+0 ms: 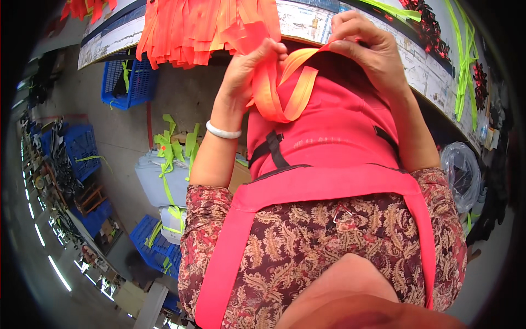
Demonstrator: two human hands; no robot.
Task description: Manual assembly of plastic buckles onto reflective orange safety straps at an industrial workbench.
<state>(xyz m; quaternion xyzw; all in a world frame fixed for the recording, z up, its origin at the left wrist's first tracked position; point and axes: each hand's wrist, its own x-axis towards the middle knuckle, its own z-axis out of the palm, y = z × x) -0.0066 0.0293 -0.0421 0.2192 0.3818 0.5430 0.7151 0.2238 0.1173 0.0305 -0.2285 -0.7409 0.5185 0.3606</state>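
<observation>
My left hand (pixel 249 68) is closed round a looped orange fabric strap (pixel 298 98), whose folds hang down in front of my red apron (pixel 339 123). One length of the strap runs across to my right hand (pixel 370 46), which pinches it between thumb and fingers close to the table edge. The exact end in the right fingers is partly hidden. Just beyond my left hand, many orange-red strips (pixel 186 33) lie side by side and droop over the table's front edge. A pale bangle (pixel 223 130) circles my left wrist.
The worktable (pixel 298 22) has a worn, pale, taped top. Yellow-green strips (pixel 466 66) and dark red-black cords (pixel 424 24) lie at its right. Blue crates (pixel 129 82) and grey stacked material (pixel 156 175) stand on the floor to the left. A clear plastic bag (pixel 461 175) hangs at right.
</observation>
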